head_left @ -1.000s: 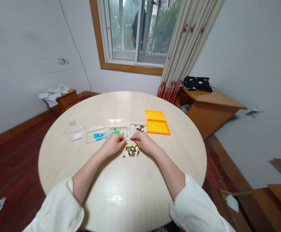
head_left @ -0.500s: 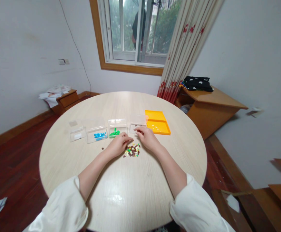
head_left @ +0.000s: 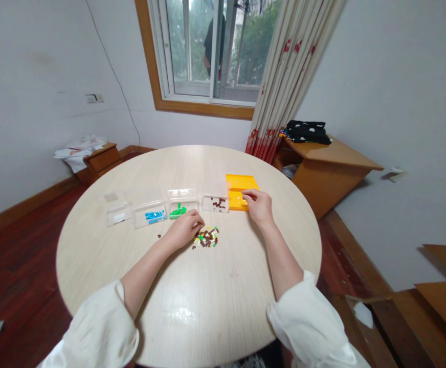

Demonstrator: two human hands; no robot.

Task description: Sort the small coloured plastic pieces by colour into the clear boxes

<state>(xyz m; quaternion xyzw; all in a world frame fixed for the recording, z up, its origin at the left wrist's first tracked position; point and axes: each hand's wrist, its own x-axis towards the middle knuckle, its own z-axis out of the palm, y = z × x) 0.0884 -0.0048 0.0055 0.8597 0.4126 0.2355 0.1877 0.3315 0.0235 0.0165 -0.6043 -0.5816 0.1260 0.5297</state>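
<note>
A small mixed pile of brown, green and yellow building bricks lies on the round table. My left hand rests at the pile's left edge, its fingers curled and pinched together; whatever is between them is too small to make out. Over the right part of an open yellow box hovers my right hand, with thumb and fingers drawn into a pinch. What it holds, if anything, cannot be made out. A few small pale pieces lie inside the yellow box. Beside it, a clear box contains brown bricks.
Further left stand clear open boxes: one with green bricks, one with blue bricks, and one with a white piece. A lone brown brick lies left of my left hand. Beyond the pale table is a wooden cabinet.
My right hand has moved right, from above the clear box of brown bricks to the yellow box, uncovering those bricks. My left hand stays by the pile, with its fingers drawn in more.
</note>
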